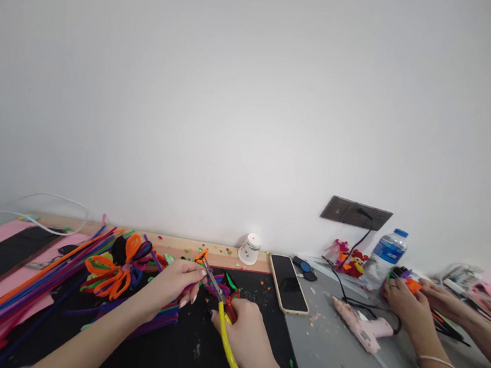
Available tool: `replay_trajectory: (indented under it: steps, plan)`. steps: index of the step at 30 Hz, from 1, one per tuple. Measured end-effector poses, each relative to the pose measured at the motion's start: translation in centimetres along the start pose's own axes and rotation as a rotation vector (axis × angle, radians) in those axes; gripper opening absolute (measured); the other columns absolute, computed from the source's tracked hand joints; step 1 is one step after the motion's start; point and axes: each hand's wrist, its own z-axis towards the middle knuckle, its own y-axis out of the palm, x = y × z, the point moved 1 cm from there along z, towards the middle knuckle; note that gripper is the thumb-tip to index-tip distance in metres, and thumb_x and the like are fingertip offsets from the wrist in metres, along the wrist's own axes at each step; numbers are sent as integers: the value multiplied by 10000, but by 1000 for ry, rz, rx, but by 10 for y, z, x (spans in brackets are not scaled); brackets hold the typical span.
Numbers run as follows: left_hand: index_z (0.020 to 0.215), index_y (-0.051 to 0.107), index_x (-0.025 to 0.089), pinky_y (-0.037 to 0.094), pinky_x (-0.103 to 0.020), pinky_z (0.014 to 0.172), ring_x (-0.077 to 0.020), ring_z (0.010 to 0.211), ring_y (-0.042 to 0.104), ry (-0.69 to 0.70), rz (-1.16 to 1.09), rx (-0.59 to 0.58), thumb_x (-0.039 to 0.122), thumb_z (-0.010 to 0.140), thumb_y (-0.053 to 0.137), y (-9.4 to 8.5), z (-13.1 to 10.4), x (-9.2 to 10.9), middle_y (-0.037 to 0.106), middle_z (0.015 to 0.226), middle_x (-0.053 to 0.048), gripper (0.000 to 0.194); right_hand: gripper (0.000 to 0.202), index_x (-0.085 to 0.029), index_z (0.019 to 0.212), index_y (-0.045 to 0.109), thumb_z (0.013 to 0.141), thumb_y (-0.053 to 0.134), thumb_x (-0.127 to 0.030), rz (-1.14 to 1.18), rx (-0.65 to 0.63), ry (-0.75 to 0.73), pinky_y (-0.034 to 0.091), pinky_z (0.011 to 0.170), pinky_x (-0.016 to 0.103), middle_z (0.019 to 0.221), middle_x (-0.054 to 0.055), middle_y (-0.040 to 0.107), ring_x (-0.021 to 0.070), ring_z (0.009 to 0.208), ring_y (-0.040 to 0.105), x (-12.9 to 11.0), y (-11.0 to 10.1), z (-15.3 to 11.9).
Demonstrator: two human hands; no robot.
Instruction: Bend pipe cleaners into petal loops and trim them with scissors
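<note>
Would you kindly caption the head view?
Right hand works yellow scissors; left hand pinches an orange pipe cleaner.

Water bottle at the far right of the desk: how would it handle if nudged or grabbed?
The water bottle stands upright, tall and narrow, so a high push would probably tip it. It is round, so likely to roll once down. Its clear plastic wall probably flexes when gripped.
</note>
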Motion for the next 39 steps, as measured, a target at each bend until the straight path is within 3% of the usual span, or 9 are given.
replay_trajectory:
  steps: [9, 19, 28, 39]
  plan:
    - [612, 522, 148, 198, -177, 339, -44, 261, 333, 0, -18, -10, 398, 722, 505, -2, 1, -1, 513, 368, 49, 273, 253, -174, 594, 510, 726, 549, -386, 43, -22, -11, 296, 470, 199, 577, -3, 505, 127, 527, 466, 1, 2, 0]
    - [637, 518, 159, 192, -185, 339, -43, 260, 323, 26, -23, 3, 401, 733, 492, -3, -4, 8, 513, 387, 54, 262, 249, -208, 809, 460, 684, 585, -383, 3, -14, -11, 309, 528, 214, 789, -1, 541, 143, 617, 512, -10, -6, -3]
    - [612, 504, 163, 175, -177, 334, -40, 246, 316, 21, 19, 37, 386, 720, 483, 2, -5, 9, 510, 364, 54, 249, 216, -210, 753, 471, 684, 599, -370, -49, 41, -14, 314, 555, 221, 771, -8, 551, 155, 663, 525, -8, -5, -1]
    - [565, 488, 174, 205, -177, 331, -50, 247, 333, 18, 64, 53, 365, 710, 481, 2, -3, 7, 505, 353, 54, 240, 263, -198, 596, 483, 662, 625, -409, -99, 122, -8, 238, 492, 221, 625, -14, 539, 135, 556, 474, -5, -4, 2]
